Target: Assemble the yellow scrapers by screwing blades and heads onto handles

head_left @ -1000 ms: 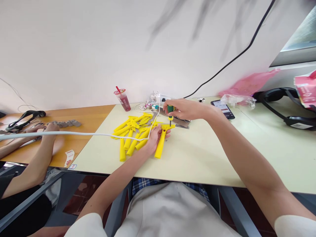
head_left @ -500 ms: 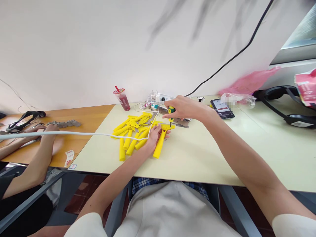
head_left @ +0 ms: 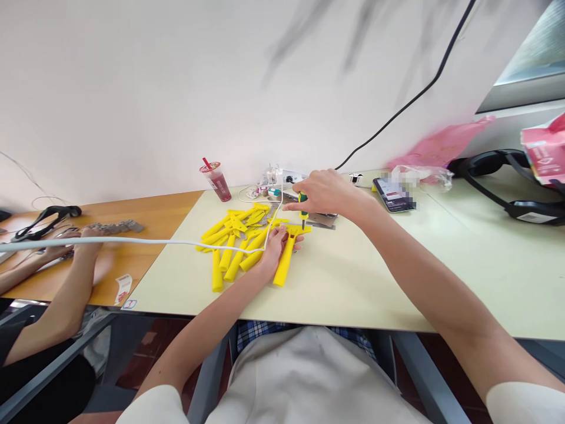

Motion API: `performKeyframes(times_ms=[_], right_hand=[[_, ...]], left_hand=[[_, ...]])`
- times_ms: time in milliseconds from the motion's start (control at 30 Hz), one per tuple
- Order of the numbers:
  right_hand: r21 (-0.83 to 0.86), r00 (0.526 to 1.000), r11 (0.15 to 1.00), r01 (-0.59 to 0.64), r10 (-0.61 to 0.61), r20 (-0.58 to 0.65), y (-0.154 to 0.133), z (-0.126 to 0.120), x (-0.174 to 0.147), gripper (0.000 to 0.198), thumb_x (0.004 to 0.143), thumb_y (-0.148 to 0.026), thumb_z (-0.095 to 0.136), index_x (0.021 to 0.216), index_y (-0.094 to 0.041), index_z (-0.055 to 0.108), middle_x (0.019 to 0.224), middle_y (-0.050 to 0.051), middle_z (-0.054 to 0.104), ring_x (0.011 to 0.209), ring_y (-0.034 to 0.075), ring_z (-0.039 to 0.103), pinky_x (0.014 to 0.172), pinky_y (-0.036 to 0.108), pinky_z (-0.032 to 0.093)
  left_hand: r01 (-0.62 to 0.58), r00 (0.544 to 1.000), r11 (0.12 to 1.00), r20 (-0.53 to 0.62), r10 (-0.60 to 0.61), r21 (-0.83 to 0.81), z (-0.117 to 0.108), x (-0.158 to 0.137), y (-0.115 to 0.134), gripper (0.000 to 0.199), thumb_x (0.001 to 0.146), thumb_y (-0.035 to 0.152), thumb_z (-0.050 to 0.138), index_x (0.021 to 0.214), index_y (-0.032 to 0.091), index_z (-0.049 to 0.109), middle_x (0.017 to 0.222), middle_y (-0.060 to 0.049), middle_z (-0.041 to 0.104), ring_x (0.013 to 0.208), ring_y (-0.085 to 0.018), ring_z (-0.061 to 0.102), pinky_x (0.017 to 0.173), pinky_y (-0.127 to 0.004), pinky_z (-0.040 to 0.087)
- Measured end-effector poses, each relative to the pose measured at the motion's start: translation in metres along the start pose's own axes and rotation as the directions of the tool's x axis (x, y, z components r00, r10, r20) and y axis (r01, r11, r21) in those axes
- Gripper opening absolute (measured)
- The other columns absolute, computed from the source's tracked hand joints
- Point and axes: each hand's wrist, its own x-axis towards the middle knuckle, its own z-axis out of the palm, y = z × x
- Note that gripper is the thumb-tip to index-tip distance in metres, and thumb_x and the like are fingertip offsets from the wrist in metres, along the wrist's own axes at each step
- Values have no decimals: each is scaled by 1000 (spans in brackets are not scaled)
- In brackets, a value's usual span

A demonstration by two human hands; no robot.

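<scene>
My left hand [head_left: 274, 250] is closed around a yellow plastic handle [head_left: 285, 262] with a wide, T-shaped head, its round open end pointing toward me. From above, my right hand [head_left: 320, 191] grips a yellow-and-green screwdriver [head_left: 303, 203]. It stands nearly upright, its dark shaft down at the handle's head; whether a screw sits under the tip is too small to tell. Left of my left hand lies a pile of similar yellow handles [head_left: 229, 250]. Flat dark grey metal pieces [head_left: 324, 221] lie behind the screwdriver, partly hidden by my right hand.
A white cable [head_left: 198, 240] crosses in front of the pile. Behind stand a drink cup [head_left: 219, 184] and a power strip [head_left: 291, 176]. A phone [head_left: 394, 194], pink bag and black headset [head_left: 507, 182] lie right. A co-worker's hands [head_left: 82, 238] are at the left table.
My right hand has turned slightly on the screwdriver, its finger reaching further left. The handle stays in my left hand. The whole view has shifted a little.
</scene>
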Motion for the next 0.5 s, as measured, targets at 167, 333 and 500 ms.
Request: performKeyframes(times_ms=[167,333,500], right_hand=[[41,999,998,-45,44,23,3,-4,-3,61,106,-78,55,110,-22,77,84,14,76,82,32,71,66,35,29],[66,997,996,-63,65,-28,12,-19,-10,58,106,-77,54,104,-23,75,77,11,73,75,30,67,66,36,29],[26,991,995,-96,98,-86,7,-37,-21,53,106,-73,55,99,-24,75,67,8,68,68,29,65,66,36,28]], left_hand=[[-49,999,999,19,49,-9,1,-6,2,39,91,31,91,105,22,56,113,-8,80,97,-22,83,68,-25,63],[-70,992,997,101,71,-11,6,-12,7,44,84,27,96,106,21,57,116,-9,79,103,-24,83,67,-26,65],[-94,988,995,124,95,-17,10,-15,12,43,87,33,94,104,21,56,124,-15,81,107,-27,83,57,-23,61]])
